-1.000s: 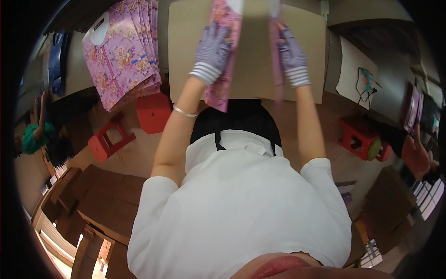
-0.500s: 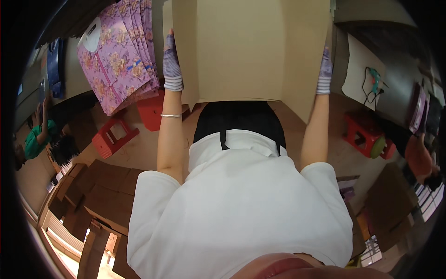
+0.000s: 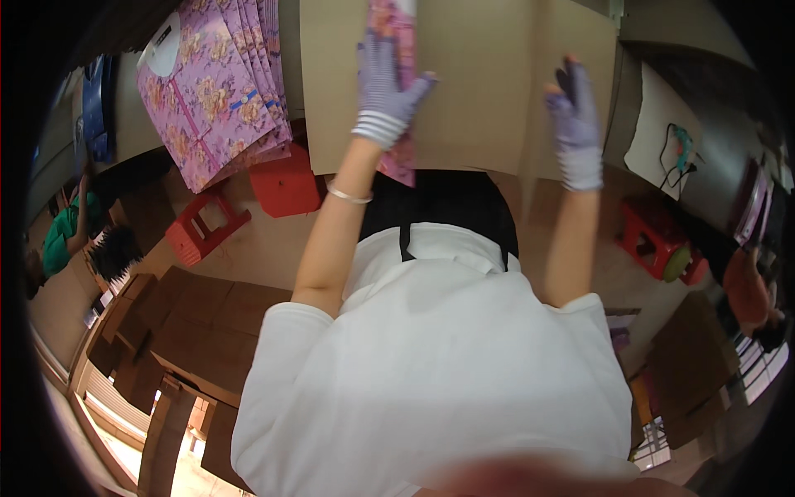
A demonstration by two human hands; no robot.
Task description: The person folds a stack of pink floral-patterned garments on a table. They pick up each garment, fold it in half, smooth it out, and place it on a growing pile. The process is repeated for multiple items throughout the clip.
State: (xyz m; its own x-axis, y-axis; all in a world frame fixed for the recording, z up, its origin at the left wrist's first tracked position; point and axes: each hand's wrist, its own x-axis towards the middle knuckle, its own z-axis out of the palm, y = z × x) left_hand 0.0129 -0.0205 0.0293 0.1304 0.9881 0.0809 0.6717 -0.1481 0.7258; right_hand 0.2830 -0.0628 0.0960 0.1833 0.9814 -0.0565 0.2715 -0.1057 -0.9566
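1. Watching through the head camera, I have a large beige board (image 3: pixel 472 91) in front of the body, plain and matte, with a narrow pink floral strip (image 3: pixel 402 161) running lengthwise over its left part.
2. My view puts the left hand (image 3: pixel 385 91), in a striped purple glove, palm down over that strip, thumb spread from the fingers.
3. I see the right hand (image 3: pixel 574 116) above the board's right part, fingers and thumb apart; blur keeps me from telling whether it touches anything.
4. Blur also softens a lengthwise edge between the hands.
5. I find bare board between strip and right hand; its near edge meets the black trousers (image 3: pixel 447 203).
6. Left of the board, past a slim gap, I see fanned floral sheets (image 3: pixel 215 91); well right, a green-handled tool (image 3: pixel 681 145) on a pale sheet (image 3: pixel 648 124).
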